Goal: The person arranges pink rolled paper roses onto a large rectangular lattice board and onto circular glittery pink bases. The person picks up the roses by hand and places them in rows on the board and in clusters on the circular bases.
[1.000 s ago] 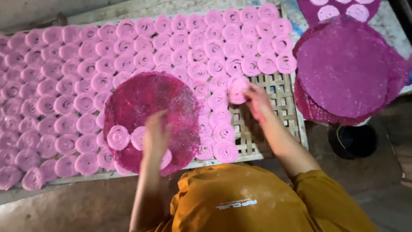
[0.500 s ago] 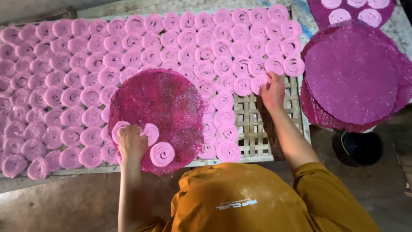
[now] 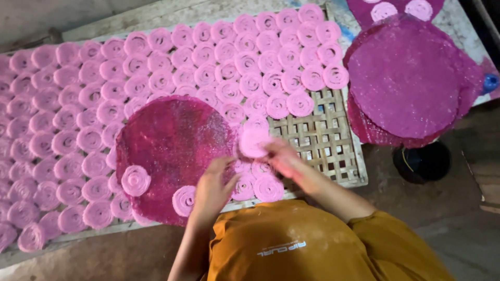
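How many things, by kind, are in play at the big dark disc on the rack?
dark magenta disc: 1
pink spiral rolls lying on it: 2
pink roll at the right hand: 1
hands, left hand and right hand: 2
Total: 6

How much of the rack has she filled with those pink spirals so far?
Most of the rack is covered in spirals. The right hand holds one more at the row's edge; the left hand rests on the round sheet. A bare patch of lattice remains, and a stack of sheets waits.
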